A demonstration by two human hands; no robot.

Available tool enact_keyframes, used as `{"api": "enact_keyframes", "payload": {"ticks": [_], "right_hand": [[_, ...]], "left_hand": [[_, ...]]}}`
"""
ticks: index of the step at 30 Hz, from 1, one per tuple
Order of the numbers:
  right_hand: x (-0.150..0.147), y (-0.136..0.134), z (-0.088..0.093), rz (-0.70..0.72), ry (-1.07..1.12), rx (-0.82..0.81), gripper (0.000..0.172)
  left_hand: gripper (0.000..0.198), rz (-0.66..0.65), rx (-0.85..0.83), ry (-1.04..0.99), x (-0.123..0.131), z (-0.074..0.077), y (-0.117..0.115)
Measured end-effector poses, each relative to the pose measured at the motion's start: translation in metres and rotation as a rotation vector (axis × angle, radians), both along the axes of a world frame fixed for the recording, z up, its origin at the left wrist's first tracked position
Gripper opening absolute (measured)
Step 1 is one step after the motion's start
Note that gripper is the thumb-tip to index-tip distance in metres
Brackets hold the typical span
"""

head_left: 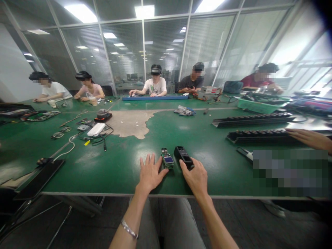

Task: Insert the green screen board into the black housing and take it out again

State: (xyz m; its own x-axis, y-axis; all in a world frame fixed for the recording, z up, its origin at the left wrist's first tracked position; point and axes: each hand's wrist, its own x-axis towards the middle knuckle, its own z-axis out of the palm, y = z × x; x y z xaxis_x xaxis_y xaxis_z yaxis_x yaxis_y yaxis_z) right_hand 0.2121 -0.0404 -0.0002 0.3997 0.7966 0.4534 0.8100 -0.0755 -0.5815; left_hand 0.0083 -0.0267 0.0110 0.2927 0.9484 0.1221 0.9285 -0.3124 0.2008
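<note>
My left hand (150, 174) lies flat on the green table (109, 166) with its fingers spread, the thumb touching a small green circuit board with a blue screen (167, 159). My right hand (196, 177) rests just right of it, fingers and thumb closed around the near end of a black device casing (183, 156). Board and casing lie side by side near the table's front edge.
Several people sit around the far and left sides. Another person's hand (310, 137) reaches in at the right beside long black trays (252, 120). Cables, a white device (95, 129) and small parts lie at left; a black flat bar (38, 178) sits at the front left edge.
</note>
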Motion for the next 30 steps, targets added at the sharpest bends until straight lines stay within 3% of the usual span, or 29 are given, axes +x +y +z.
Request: {"api": "enact_keyframes", "payload": {"ticks": [11, 30], "right_hand": [[-0.042, 0.016, 0.037, 0.107, 0.075, 0.051, 0.05], [-0.074, 0.0, 0.048, 0.083, -0.087, -0.138, 0.039]], "left_hand": [[0.067, 0.012, 0.024, -0.007, 0.0, -0.004, 0.0], [0.064, 0.003, 0.031, 0.009, -0.001, -0.004, 0.0]]}}
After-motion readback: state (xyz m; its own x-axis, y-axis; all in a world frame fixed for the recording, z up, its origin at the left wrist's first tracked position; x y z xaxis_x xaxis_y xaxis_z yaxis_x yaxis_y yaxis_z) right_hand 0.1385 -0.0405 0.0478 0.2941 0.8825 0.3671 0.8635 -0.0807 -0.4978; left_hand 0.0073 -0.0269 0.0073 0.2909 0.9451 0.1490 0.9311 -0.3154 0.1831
